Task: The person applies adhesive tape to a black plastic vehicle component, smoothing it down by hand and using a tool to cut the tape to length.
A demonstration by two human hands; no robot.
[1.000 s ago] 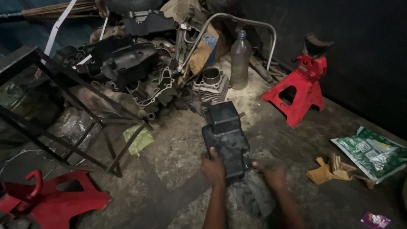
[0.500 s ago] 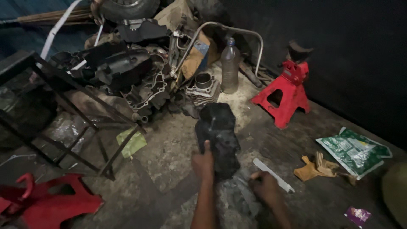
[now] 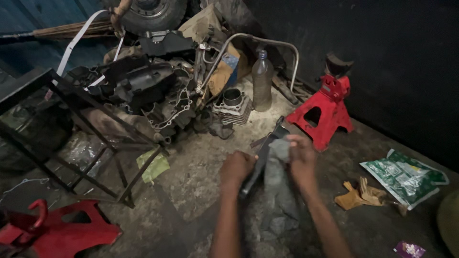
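Both hands tilt dark part up-right.

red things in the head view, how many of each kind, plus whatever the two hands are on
red jack stands: 2, one by the wall, one at lower left
dark metal part, gripped by the left hand: 1
grey rag, pressed by the right hand: 1
total: 4

The dark engine cover, flat and facing the camera a second ago, now stands edge-on in the left hand, while the right hand presses what looks like a grey rag against it.
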